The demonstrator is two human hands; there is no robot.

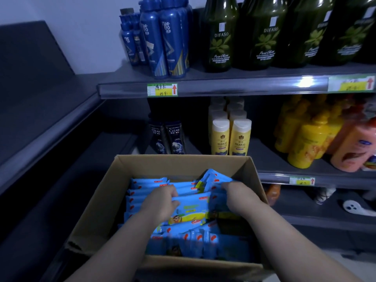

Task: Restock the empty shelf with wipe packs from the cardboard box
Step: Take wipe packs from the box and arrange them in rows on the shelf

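Left hand (pixel 160 202) fingers curled round the left end of a pack (pixel 191 208) in the box (pixel 97 200), right hand (pixel 236 197) fingers clamped at its right end, empty shelf (pixel 50 123) well left of fingers; slick wrap may slip on lifting, or neighbour packs (pixel 142 192) snag and spill.

Dim shelving (pixel 223 86) (bottles (pixel 220 37)), perhaps white wall (pixel 81 27)

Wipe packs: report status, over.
Left hand and right hand both grip wipe packs inside cardboard box. None on empty shelf yet. Nothing in the way.
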